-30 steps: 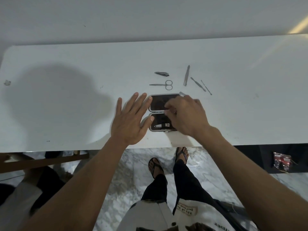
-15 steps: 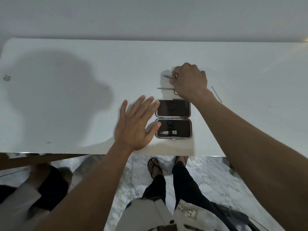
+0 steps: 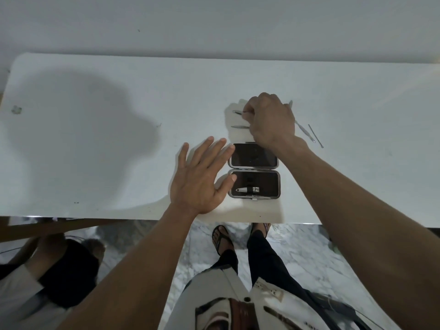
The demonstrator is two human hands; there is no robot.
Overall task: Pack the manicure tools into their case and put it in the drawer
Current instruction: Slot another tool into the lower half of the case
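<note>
The open black manicure case [image 3: 273, 163] lies near the table's front edge, both halves flat. Its near half holds one silver nail clipper [image 3: 247, 189]. My left hand [image 3: 202, 177] rests flat on the table, its fingertips touching the case's left side. Beyond the case, my right hand [image 3: 270, 120] is curled, its fingertips pinched on a small nail clipper [image 3: 237, 112] that lies on the table. The scissors' blades [image 3: 239, 126] stick out from under that hand. A file [image 3: 290, 103], a cuticle pusher [image 3: 304, 129] and a thin pick [image 3: 315, 135] lie to its right.
The white table [image 3: 95, 139] ends at a wall behind. A small scrap [image 3: 16, 109] lies at its far left. Below the front edge are my legs and sandalled feet on marble floor, and a person sits at the lower left.
My right hand left the case, reached past it to the loose tools and closed on the small nail clipper. My left hand stayed flat beside the case.
</note>
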